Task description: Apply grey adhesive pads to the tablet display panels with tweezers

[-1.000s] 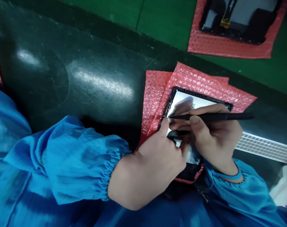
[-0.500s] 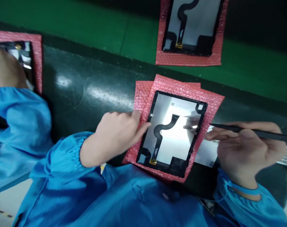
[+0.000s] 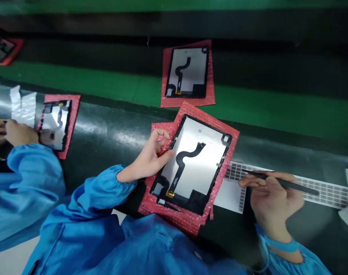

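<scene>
Left hand (image 3: pixel 149 160) half open and empty, fingers loosely curled, thumb (image 3: pixel 170 153) against the left edge of a display panel (image 3: pixel 196 168). Panel lying flat and askew on red bubble wrap (image 3: pixel 146 204), with a black frame around a silver back and a black flex cable (image 3: pixel 185 156) curving across the middle down to a gold tab (image 3: pixel 170 193). Right hand (image 3: pixel 272 198) in a narrow pinch around a black pointed tool (image 3: pixel 288 184), tip toward the panel but not touching it, just above a white label sheet (image 3: pixel 319 191) with rows of black squares. Blue sleeve (image 3: pixel 96 191) on the left arm, blue wristband (image 3: pixel 282 244) on the right. Under the wrap, a dark bench (image 3: pixel 105 152). Beyond it, a second panel (image 3: pixel 188 72) on red wrap, on a green mat (image 3: pixel 248 110). Farther left, a co-worker's hands (image 3: pixel 17 133) near a third panel (image 3: pixel 55 124).
</scene>
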Available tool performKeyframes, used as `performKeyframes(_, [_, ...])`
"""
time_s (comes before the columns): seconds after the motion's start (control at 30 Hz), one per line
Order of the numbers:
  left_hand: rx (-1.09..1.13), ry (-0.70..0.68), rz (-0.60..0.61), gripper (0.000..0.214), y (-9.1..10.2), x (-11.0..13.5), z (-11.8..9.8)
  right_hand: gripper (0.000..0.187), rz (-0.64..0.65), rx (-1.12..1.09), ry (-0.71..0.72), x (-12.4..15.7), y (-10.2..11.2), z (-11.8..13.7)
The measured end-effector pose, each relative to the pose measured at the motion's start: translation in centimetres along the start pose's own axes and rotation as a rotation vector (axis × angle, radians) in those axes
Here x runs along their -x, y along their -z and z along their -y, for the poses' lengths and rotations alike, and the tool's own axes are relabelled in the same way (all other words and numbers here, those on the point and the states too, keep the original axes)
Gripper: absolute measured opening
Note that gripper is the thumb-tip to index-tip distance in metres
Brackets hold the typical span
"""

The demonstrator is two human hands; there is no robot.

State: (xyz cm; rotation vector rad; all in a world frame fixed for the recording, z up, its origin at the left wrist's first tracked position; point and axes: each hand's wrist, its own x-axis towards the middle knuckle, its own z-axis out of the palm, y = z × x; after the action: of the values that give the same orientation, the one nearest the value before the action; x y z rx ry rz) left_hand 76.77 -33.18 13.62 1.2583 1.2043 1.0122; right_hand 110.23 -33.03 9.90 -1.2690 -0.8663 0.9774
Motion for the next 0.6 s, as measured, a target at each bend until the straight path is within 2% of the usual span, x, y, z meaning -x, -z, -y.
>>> performKeyframes(0.07, [-0.003,-0.058,0.019,0.037,-1.2,-4.0,0.8,0.008,-0.019,-0.047,0.058,-0.1,0.3,-0.1])
performKeyframes(0.17, [-0.025,-0.137,0.004,0.036,-3.8,-12.5,0.9,0.008,-0.029,-0.103,0.116,-0.5,0.9,-0.2])
performKeyframes(0.27, [-0.099,-0.199,-0.030,0.035,-6.9,-21.8,-0.3,0.010,-0.020,-0.131,0.118,-1.1,1.2,-0.2])
performKeyframes(0.37, [-0.263,-0.221,-0.054,0.041,-9.5,-28.8,-1.8,0.009,-0.053,-0.107,0.055,-1.3,1.0,0.4])
performKeyframes(0.43, [-0.374,-0.200,-0.057,0.047,-10.4,-31.2,-2.5,0.009,-0.109,-0.060,-0.011,-1.3,0.5,0.9])
performKeyframes(0.5, [-0.498,-0.165,-0.067,0.047,-10.3,-32.1,-3.1,0.009,-0.145,-0.008,-0.053,-1.2,0.1,1.5])
performKeyframes(0.6, [-0.711,-0.129,-0.126,0.027,-7.5,-31.0,-4.2,0.009,-0.171,0.041,-0.069,-1.2,-0.2,2.0])
